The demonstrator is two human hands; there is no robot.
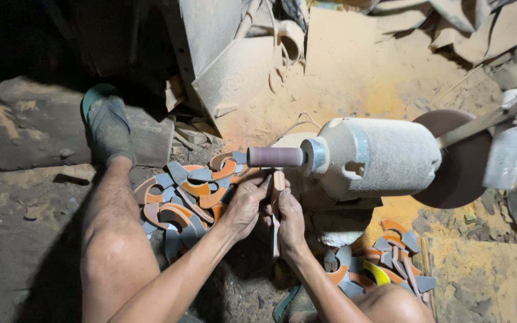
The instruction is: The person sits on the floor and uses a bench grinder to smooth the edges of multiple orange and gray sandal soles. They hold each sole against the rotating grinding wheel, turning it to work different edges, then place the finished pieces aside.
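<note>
Together we pinch a curved orange-and-grey strip in our left hand and right hand, both closed on it (long axis upright), its top edge just beneath the sanding drum, right hand nearer.

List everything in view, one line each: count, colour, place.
dusty motor-driven sanding machine: one, beige-grey, centre right
pink cylindrical sanding drum: one, on the machine's left end
brown round disc: one, behind the machine's right end
orange-and-grey striped curved strip: one, held up under the drum
left pile of curved orange and grey pieces: many, left of the hands
right pile of curved pieces: many, one yellow, lower right
green sandal: one, on the raised foot
left hand: one, gripping the strip
right hand: one, gripping the strip
</note>
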